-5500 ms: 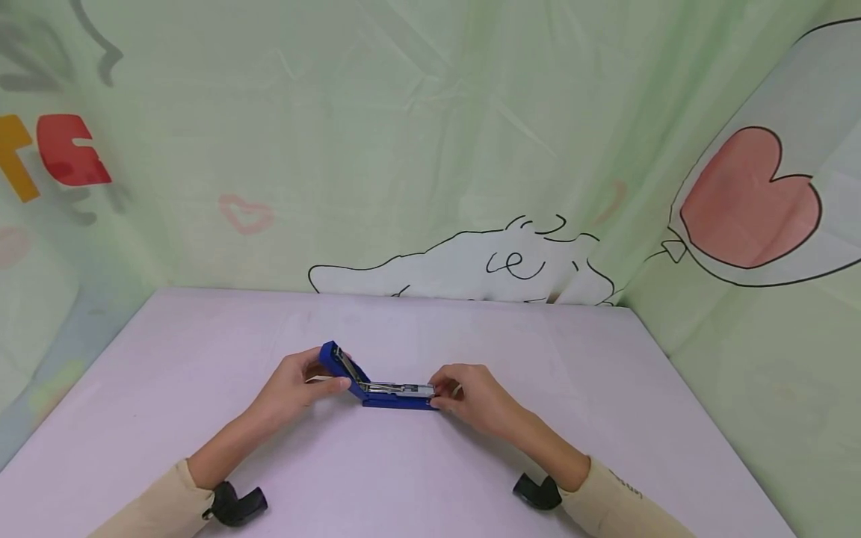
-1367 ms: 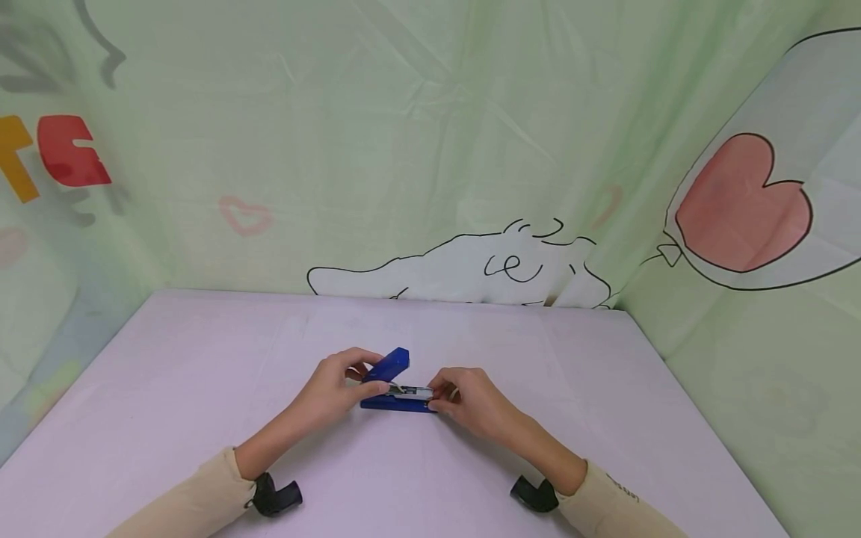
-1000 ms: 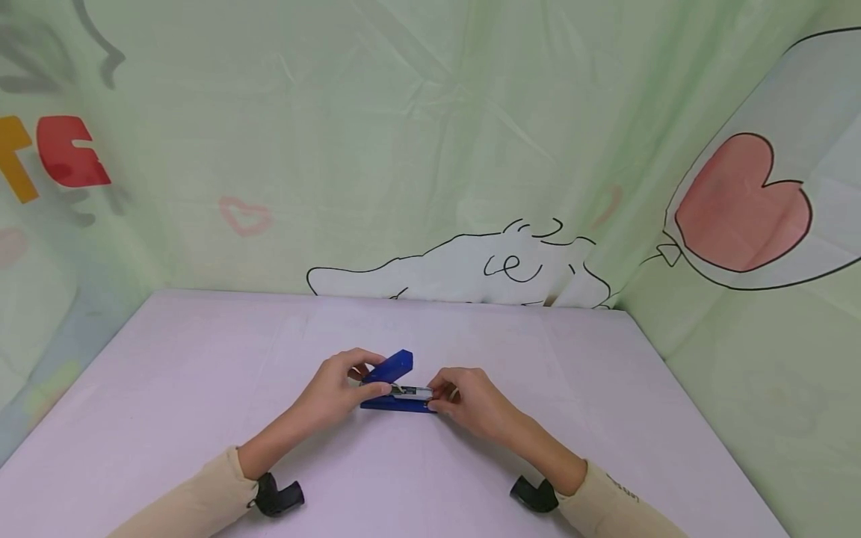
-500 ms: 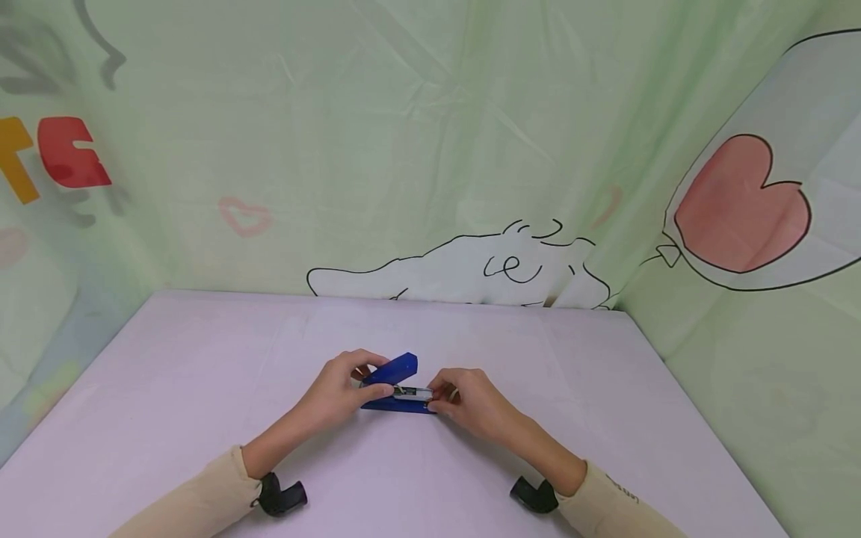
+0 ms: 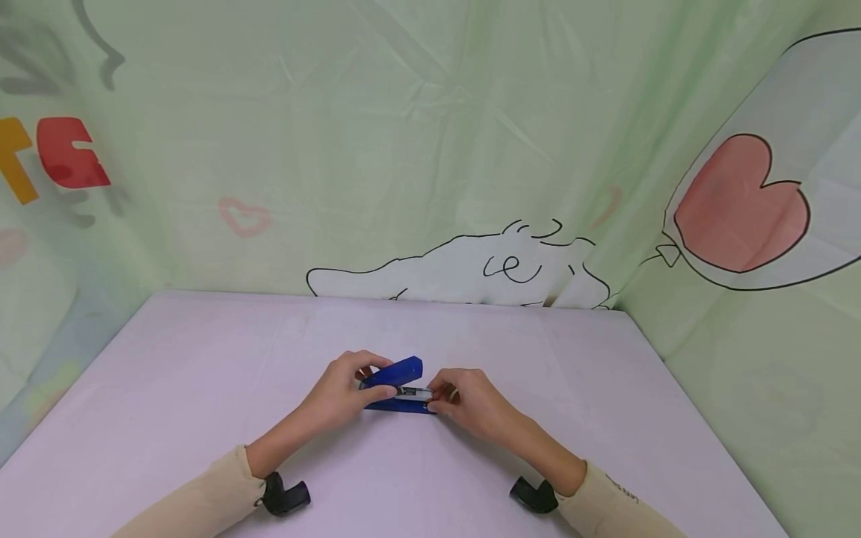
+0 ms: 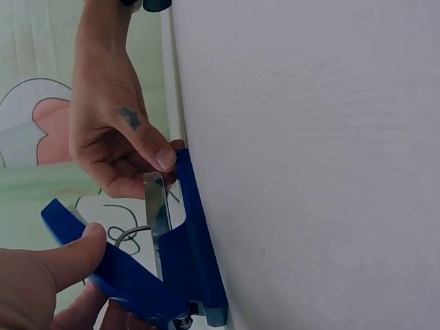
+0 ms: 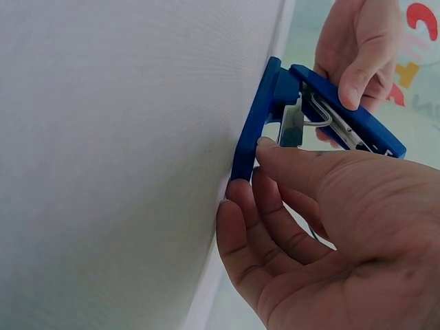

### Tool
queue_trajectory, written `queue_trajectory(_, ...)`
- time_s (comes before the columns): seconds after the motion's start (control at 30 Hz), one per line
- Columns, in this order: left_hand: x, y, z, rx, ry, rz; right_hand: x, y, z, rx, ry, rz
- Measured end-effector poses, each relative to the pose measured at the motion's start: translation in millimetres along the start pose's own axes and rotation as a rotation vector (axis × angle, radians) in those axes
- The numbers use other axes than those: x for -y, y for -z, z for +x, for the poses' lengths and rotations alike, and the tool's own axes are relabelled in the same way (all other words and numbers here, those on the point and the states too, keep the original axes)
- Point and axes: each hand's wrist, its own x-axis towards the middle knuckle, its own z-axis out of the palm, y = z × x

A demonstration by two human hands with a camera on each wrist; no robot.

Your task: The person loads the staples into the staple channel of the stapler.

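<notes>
A blue stapler sits on the table in the head view, its base flat and its top cover tilted up from the hinge at the left. Between cover and base shows the metal staple magazine; a bent wire arm links it to the cover in both wrist views. My left hand pinches the raised cover near the hinge side, thumb on the near face and fingers behind. My right hand pinches the front end of the base, thumb against it, fingertips partly hidden behind the stapler in the head view.
A pale lilac cloth covers the table. Behind it hangs a light green printed curtain, with more curtain at both sides. Black wrist mounts sit at both sleeves.
The cover stood swung far back to the left at first; my left hand has brought it over to the right, and it keeps lowering toward the magazine. The right hand holds its place.
</notes>
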Motion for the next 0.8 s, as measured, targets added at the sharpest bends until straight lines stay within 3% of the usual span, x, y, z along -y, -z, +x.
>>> queue_trajectory(0.8, -0.1, -3.1, 2.9, 0.022, -0.039, 0.037, 0.4, 0.5, -1.2, -0.003, 0.008, -0.010)
